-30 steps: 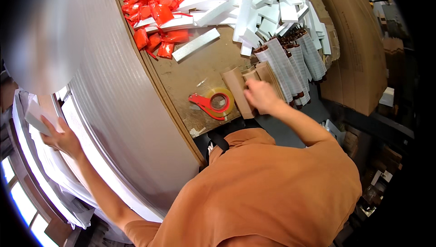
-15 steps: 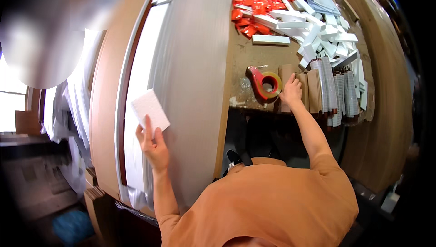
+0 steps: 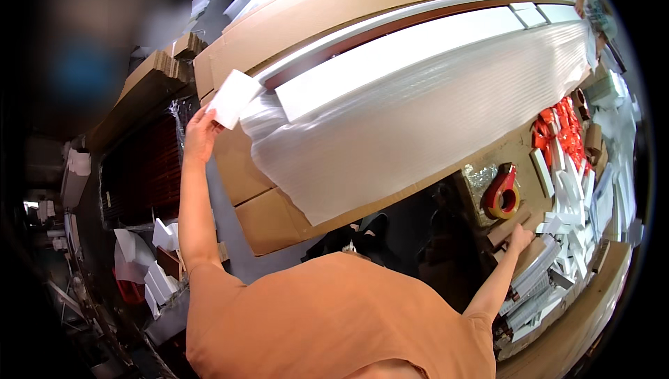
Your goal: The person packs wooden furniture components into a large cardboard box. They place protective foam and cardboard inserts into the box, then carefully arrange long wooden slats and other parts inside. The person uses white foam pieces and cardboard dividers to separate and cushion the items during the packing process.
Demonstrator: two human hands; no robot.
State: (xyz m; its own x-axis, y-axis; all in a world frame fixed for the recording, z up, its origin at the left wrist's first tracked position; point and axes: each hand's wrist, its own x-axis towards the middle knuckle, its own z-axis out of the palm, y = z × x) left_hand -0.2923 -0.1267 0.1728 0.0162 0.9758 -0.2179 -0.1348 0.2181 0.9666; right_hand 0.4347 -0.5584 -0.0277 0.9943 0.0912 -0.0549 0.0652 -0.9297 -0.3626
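My left hand [image 3: 201,132] is stretched out at the left and pinches a white foam block [image 3: 235,99]. The block is held up by the near left end of a long package. In that package lies a white foam strip [image 3: 397,56], with a pale foam sheet [image 3: 425,132] draped along its near side. At the right, my right hand [image 3: 520,238] is closed at a brown cardboard piece [image 3: 533,221] on the worktable; its fingertips are partly hidden. A red tape dispenser [image 3: 502,192] with a yellowish roll lies just beyond it.
Red plastic packets [image 3: 563,128] and many white foam blocks [image 3: 575,198] are heaped on the right table. Wrapped bundles [image 3: 533,274] lie nearer. Open cardboard [image 3: 268,222] juts out at the front left. Another person's hand [image 3: 580,1] shows at the package's far end.
My body and view have turned left. My left hand has carried the foam block to the package's near end. My right hand stays by the cardboard pieces, its fingers now more curled.
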